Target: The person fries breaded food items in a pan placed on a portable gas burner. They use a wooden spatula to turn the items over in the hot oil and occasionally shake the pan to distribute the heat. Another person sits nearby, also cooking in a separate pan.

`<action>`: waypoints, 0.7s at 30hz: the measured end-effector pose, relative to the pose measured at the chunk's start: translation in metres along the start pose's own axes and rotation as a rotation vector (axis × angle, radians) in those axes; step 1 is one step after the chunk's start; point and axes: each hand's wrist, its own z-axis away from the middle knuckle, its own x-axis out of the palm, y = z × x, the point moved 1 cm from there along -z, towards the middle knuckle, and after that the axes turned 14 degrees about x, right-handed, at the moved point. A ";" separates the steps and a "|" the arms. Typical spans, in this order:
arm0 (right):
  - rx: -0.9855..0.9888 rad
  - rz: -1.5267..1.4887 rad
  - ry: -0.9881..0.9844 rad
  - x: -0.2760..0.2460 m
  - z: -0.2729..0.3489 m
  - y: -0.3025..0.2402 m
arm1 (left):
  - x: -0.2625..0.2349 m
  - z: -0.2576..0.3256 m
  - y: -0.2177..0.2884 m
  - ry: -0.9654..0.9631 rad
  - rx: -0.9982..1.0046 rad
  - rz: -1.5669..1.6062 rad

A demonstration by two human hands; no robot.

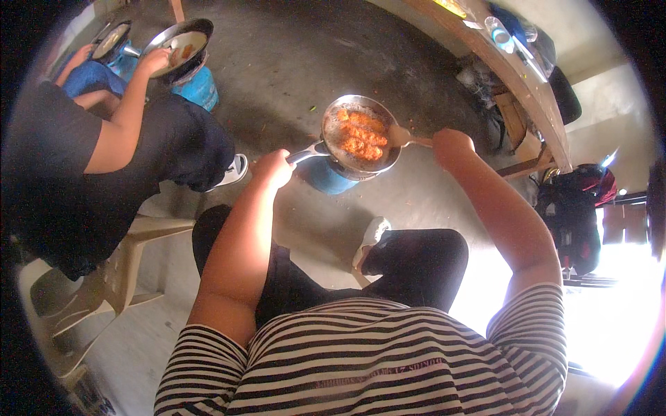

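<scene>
My left hand [272, 168] is closed around the metal handle of a frying pan [334, 104]. The pan sits over a blue round stove base [325, 179], which it partly hides. Several orange-brown pieces of food [362, 135] lie in the middle of the pan. My right hand [454, 148] grips the handle of a wooden spatula [398, 136]. The spatula's flat end rests over the right side of the pan, beside the food.
At left, a person in dark clothes [41, 159] works over another pan [201, 28] on a blue gas cylinder [198, 89]. A plastic chair [132, 260] stands below. A wooden table [513, 69] holds a bottle [498, 33] at upper right; a dark bag [572, 215] lies near it.
</scene>
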 end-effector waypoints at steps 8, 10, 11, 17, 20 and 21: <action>0.063 -0.013 0.045 -0.014 -0.015 -0.002 | -0.001 0.002 0.001 0.041 -0.002 0.027; 0.027 0.005 0.068 -0.014 -0.018 -0.005 | -0.002 0.001 0.000 0.025 -0.004 0.019; 0.004 0.023 0.073 -0.013 -0.019 -0.007 | -0.003 0.000 0.001 0.022 -0.003 0.023; -0.045 0.166 -0.039 -0.048 -0.006 -0.032 | 0.003 -0.004 -0.008 0.013 -0.012 0.045; -0.010 0.147 -0.033 -0.044 -0.016 -0.030 | 0.002 -0.004 -0.002 -0.001 0.001 0.031; -0.011 0.137 -0.019 -0.049 -0.014 -0.033 | 0.004 -0.005 -0.003 0.005 0.006 0.033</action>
